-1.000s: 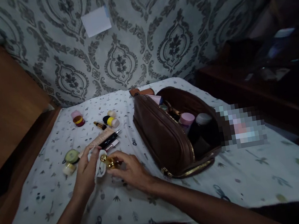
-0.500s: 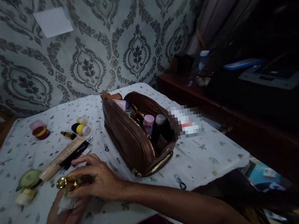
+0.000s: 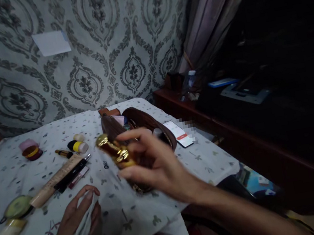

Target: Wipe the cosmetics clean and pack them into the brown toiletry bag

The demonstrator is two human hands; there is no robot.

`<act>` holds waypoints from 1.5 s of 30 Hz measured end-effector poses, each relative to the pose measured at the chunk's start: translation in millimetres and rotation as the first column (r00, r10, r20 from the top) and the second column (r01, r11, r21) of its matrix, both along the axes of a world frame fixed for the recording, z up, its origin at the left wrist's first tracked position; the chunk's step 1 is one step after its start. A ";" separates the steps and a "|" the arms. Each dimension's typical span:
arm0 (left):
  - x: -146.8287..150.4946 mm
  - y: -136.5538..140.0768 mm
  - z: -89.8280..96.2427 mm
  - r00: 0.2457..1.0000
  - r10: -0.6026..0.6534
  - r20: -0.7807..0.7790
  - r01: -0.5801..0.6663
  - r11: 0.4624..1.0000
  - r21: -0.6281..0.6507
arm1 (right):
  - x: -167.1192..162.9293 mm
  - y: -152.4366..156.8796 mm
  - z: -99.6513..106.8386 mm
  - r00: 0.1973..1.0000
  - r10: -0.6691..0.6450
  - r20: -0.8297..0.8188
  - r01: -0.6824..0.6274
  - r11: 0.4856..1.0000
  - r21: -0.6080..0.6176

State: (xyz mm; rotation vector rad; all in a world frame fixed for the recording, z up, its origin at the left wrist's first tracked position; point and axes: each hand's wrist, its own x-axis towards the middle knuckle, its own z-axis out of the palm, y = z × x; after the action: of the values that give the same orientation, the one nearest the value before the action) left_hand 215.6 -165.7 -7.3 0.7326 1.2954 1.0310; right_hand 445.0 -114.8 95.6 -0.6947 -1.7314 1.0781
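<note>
My right hand (image 3: 159, 165) grips a shiny gold bottle-like item (image 3: 117, 152) between thumb and fingers, raised in front of the brown makeup bag (image 3: 112, 127). Motion blurs the item, and its exact kind is unclear. The bag lies unzipped with several cosmetics inside, partly hidden behind my hand. Lower left, my left hand (image 3: 72, 224) is closed around a crumpled white cloth or tissue (image 3: 85, 226). Just beyond it lie a beige tube (image 3: 56, 180), a black pen-like tube (image 3: 71, 174) and a small pinkish tube (image 3: 78, 177).
A round green item (image 3: 18, 207) and a small cream jar (image 3: 13, 229) sit at left. Farther back are a dark red jar with a gold band (image 3: 33, 153) and a yellow-banded bottle (image 3: 78, 146). A phone (image 3: 179, 132) lies right of the bag, near the table edge.
My right hand has carried the gold item away from my left hand, to the right and up toward the bag. My left hand keeps the white cloth. The view has shifted somewhat.
</note>
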 end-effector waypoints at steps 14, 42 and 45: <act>-23.6 12.1 -2.3 0.782 -0.083 -0.618 0.191 0.975 0.111 | 86.2 49.7 31.2 0.440 -0.362 0.822 0.013 0.917 0.398; -15.4 6.7 6.4 0.780 -0.056 -0.623 0.116 0.992 0.057 | 57.6 53.5 15.2 -0.029 -0.434 0.900 -0.206 0.884 0.419; -21.0 8.9 0.9 0.770 -0.103 -0.630 0.178 0.982 0.058 | 58.5 53.2 14.4 -0.024 -0.438 0.899 -0.203 0.882 0.424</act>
State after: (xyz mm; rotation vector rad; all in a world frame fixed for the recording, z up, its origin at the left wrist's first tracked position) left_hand 194.6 -156.7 -6.4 1.3216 1.7215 0.7590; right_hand 503.5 -61.6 110.0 -1.5184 -2.9221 -0.3728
